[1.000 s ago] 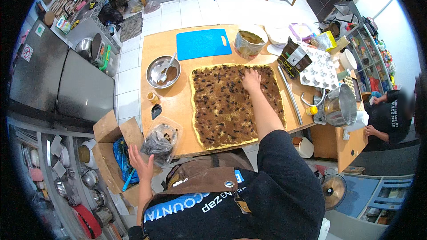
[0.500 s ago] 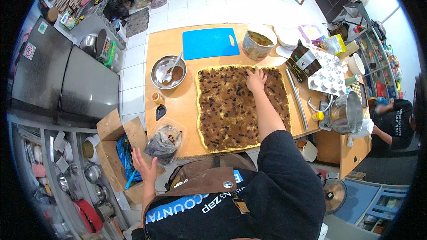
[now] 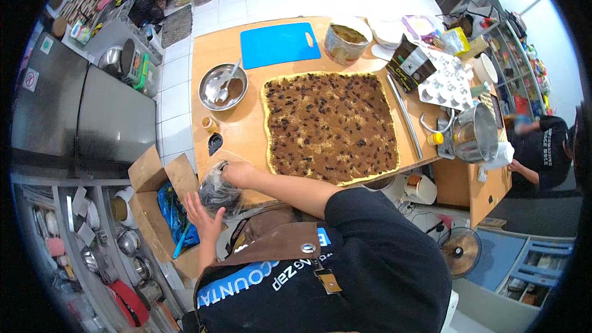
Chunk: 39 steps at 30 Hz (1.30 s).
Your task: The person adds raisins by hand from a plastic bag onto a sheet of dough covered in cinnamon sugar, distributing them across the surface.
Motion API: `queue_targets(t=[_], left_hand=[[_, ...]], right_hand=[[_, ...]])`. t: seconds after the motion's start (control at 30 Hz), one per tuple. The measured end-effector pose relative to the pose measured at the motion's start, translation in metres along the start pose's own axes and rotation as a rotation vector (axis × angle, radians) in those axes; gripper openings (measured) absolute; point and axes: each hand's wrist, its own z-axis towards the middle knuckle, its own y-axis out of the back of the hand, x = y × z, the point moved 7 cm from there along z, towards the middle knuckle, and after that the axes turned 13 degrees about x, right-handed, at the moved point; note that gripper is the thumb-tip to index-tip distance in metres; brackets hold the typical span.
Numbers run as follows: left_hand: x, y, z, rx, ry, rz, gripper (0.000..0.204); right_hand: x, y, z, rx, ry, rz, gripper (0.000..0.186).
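My right hand reaches into a clear plastic tub at the near left of the table, over a bag of dark raisin-like bits. Its fingertips are hidden in the bag. Beside the tub, my left hand is open with its fingers spread, holding nothing. A flat rectangle of yellow dough covers the middle of the table, spread with brown powder and scattered with dark bits. Left of it stands a steel bowl with a spoon and brown powder inside.
A blue cutting board and a large tub stand at the back. On the right are a metal rod, a dark pouch, a muffin tray and a mixer bowl. A cardboard box sits left; another person is far right.
My right hand has left the far part of the dough and moved left and nearer, into the tub of dark bits. My left hand stays beside the tub.
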Motion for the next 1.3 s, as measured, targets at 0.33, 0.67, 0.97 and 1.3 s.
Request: queue_targets(t=[0.33, 0.67, 0.97, 1.3], left_hand=[[0.015, -0.041, -0.009, 0.133, 0.021, 0.144, 0.090], [0.010, -0.026, -0.010, 0.162, 0.048, 0.132, 0.088], [-0.025, 0.009, 0.017, -0.076, -0.275, -0.298, 0.074], [-0.085, 0.015, 0.046, -0.091, -0.530, -0.082, 0.064]], right_hand=[[0.003, -0.031, -0.008, -0.152, -0.137, -0.104, 0.012], [-0.079, 0.010, -0.110, -0.322, -0.104, 1.220, 0.019], [-0.156, -0.002, -0.291, -0.637, -0.608, 1.138, 0.016], [-0.136, 0.012, -0.290, -0.570, -0.693, 0.691, 0.024]])
